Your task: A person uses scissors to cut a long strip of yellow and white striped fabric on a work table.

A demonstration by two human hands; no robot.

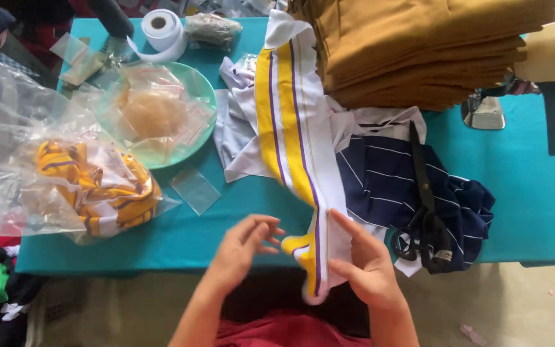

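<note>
A long white knit strip with yellow and purple stripes (pixel 290 141) runs from the far side of the teal table (pixel 226 225) to its near edge. My right hand (pixel 364 260) grips the strip's near end at the table edge. My left hand (pixel 245 247) hovers just left of that end with fingers spread, holding nothing. More white striped pieces (pixel 239 128) lie under the strip.
Black scissors (pixel 425 218) lie on navy striped fabric (pixel 412 193) to the right. A stack of brown cloth (pixel 419 45) sits at the back. A green plate (pixel 194 138), plastic bags with yellow trims (pixel 97 186), a white tape roll (pixel 162 29) and a sewing machine (pixel 554 71) surround the work area.
</note>
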